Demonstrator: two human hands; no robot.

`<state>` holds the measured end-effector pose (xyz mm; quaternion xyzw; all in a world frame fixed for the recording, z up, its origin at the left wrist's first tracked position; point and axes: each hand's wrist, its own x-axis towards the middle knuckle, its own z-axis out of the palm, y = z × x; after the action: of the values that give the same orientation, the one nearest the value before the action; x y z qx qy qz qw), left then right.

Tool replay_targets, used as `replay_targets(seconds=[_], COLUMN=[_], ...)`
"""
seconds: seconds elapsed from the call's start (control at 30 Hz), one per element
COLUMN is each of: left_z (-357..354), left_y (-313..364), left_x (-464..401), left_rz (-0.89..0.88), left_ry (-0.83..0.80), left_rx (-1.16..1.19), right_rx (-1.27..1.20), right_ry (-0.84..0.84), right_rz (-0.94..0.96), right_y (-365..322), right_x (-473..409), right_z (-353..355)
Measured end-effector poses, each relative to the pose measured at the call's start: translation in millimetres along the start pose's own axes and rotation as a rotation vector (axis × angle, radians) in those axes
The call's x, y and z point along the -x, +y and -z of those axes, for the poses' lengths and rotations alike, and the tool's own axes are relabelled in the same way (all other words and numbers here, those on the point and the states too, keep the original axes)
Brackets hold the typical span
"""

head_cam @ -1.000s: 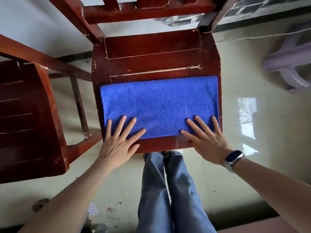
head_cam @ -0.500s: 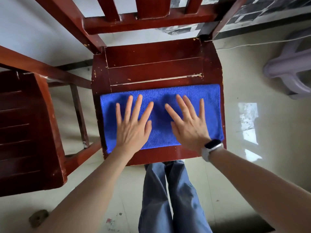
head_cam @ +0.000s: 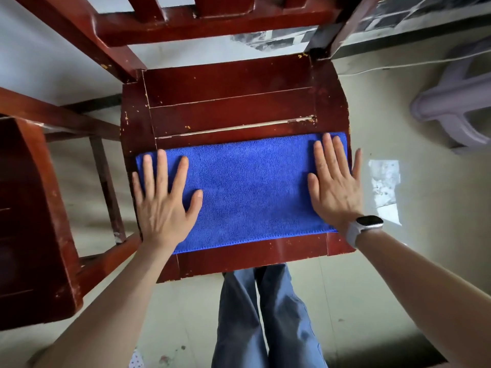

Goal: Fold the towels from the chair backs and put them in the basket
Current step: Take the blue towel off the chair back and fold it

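A blue towel (head_cam: 247, 192), folded into a long rectangle, lies flat across the front half of a dark red wooden chair seat (head_cam: 231, 107). My left hand (head_cam: 164, 203) presses flat on the towel's left end, fingers straight and spread. My right hand (head_cam: 334, 187), with a watch on its wrist, presses flat on the towel's right end, its fingers reaching the far right corner. No basket is in view.
The chair's backrest rails (head_cam: 212, 25) rise at the far side. A second red wooden chair (head_cam: 29, 221) stands close on the left. A pale plastic stool (head_cam: 457, 102) sits on the tiled floor at the right. My legs stand just in front of the seat.
Both hands slid outward from the towel's middle to its left and right ends, staying flat on it. The towel stays in place on the seat.
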<state>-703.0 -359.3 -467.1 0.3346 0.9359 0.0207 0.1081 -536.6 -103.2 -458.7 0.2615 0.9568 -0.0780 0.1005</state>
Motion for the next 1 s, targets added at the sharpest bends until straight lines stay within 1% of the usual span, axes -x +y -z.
replay_targets(seconds=[0.13,0.2,0.23,0.3,0.37,0.43,0.53,0.67,0.73,0.8,0.83,0.9,1.0], left_z=[1.8,3.3,4.3,7.0,10.6,14.5,20.0,24.6,26.8,29.9,31.4,34.7,40.2], left_y=[1.3,3.3,4.7,8.0,13.0,18.5,26.4,31.2,30.5,29.7,29.8,31.4,33.9], left_x=[-0.5,0.2,0.9,2.3,5.3,10.6,23.2,42.1,49.8,53.6,54.8,57.1,62.5], left_rz=[0.010,0.024,0.031,0.049,0.076,0.101,0.093,0.084,0.110,0.128,0.129,0.128,0.108], left_ry=[-0.027,-0.043,-0.053,-0.067,-0.070,-0.067,-0.072,-0.142,-0.179,-0.200,-0.202,-0.200,-0.187], left_rx=[-0.009,-0.022,-0.032,-0.048,-0.045,-0.028,-0.025,-0.018,-0.009,0.007,0.016,0.042,0.147], right_rx=[-0.075,-0.161,-0.218,-0.312,-0.374,-0.415,-0.437,-0.488,-0.494,-0.495,-0.540,-0.729,-1.028], right_ry=[-0.071,-0.045,-0.001,0.106,0.125,0.036,-0.135,-0.328,-0.376,-0.372,-0.351,-0.299,-0.301], right_rz=[-0.087,-0.119,-0.149,-0.279,-0.470,-0.618,-0.739,-0.784,-0.782,-0.781,-0.779,-0.753,-0.703], right_y=[4.6,4.0,3.9,4.4,4.4,3.4,4.4,6.3,5.6,3.7,3.3,3.8,2.7], right_x=[12.1,16.3,18.8,23.3,25.3,22.3,10.8,-2.6,-5.5,-5.4,-4.1,-0.5,4.1], right_z=[0.4,4.4,7.3,14.1,19.5,23.2,31.2,40.3,43.8,47.1,48.6,53.7,75.9])
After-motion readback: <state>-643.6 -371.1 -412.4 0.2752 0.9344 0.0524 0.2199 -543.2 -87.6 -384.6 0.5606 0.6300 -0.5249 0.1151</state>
